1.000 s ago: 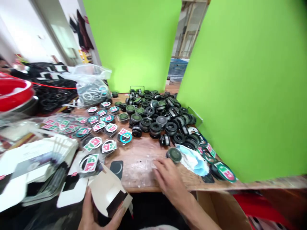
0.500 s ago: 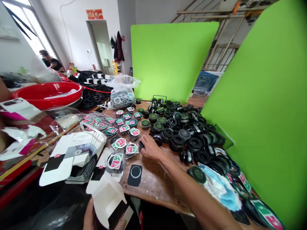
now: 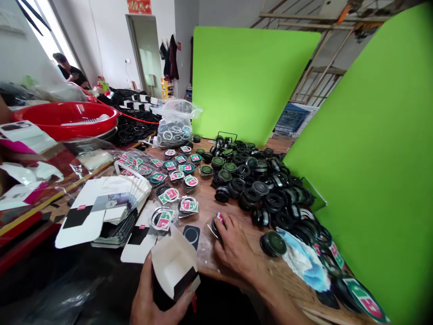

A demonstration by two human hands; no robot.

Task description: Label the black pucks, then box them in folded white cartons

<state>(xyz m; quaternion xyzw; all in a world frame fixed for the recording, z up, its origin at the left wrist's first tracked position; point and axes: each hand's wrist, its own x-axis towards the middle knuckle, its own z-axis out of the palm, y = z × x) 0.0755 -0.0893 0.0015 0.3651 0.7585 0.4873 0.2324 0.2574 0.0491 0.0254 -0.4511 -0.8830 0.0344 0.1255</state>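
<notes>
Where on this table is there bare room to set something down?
Bare wood shows in a strip of the table between the stickered rings and the black rings, and in a patch between the right hand and the lone black ring. The black pile and the flat boxes are crowded.

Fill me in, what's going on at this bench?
A person's left hand holds an open white-and-black carton, while the right hand rests on a small wrapped black item. Stickered rings lie beside flat cartons, and a heap of black rings sits on the wooden bench. Another person is far back.
</notes>
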